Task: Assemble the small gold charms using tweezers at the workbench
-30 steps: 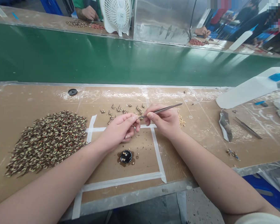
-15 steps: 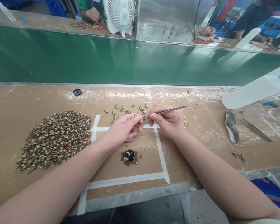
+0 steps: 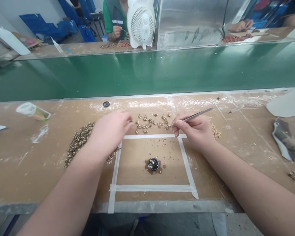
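Observation:
My right hand (image 3: 195, 129) grips slim metal tweezers (image 3: 195, 115) like a pen, their tips pointing left beside the small parts. My left hand (image 3: 110, 127) is at the left end of those parts, its fingers drawn together; a tiny piece shows by the fingertips, too small to make out. Several small brown-and-cream parts (image 3: 147, 125) stand in loose rows between the hands. Partly behind my left hand and forearm lies a heap of similar parts (image 3: 80, 141). A small black cup (image 3: 153, 164) holds dark liquid and pale bits. Pale beads (image 3: 215, 131) sit partly hidden behind my right hand.
White tape (image 3: 152, 188) frames a rectangle around the cup. A black lid (image 3: 106, 104) and a clear tub (image 3: 33, 111) lie farther back. At right are a white bottle (image 3: 286, 102) and a grey-white piece (image 3: 284, 139). Beyond the green belt (image 3: 137, 72) stand a fan (image 3: 141, 24) and co-workers.
My hands have moved apart: the left went left to the row's end, away from the tweezer tips. The right still holds the tweezers. The view has shifted left.

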A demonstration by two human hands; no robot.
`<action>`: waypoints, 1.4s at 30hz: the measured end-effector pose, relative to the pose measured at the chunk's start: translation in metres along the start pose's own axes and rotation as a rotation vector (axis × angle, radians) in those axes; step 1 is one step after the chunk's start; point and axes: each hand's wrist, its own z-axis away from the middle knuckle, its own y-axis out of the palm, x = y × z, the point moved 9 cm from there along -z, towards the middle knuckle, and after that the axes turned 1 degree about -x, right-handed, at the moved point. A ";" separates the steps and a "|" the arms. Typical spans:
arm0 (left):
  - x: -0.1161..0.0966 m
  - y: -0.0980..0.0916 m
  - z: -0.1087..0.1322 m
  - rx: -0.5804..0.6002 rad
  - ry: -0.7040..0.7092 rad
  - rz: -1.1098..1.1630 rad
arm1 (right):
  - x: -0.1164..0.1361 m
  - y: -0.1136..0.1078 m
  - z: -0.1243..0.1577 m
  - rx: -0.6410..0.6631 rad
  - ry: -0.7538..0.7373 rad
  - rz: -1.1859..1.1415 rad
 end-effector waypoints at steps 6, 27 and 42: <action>0.060 0.001 -0.005 0.166 -0.086 -0.253 | -0.001 0.015 0.001 0.107 0.009 -0.059; -0.059 0.054 -0.011 -0.123 0.086 0.923 | 0.009 0.074 0.030 0.571 0.056 0.005; -0.054 0.082 -0.017 -0.182 0.191 1.092 | 0.003 0.082 0.036 0.662 0.106 0.063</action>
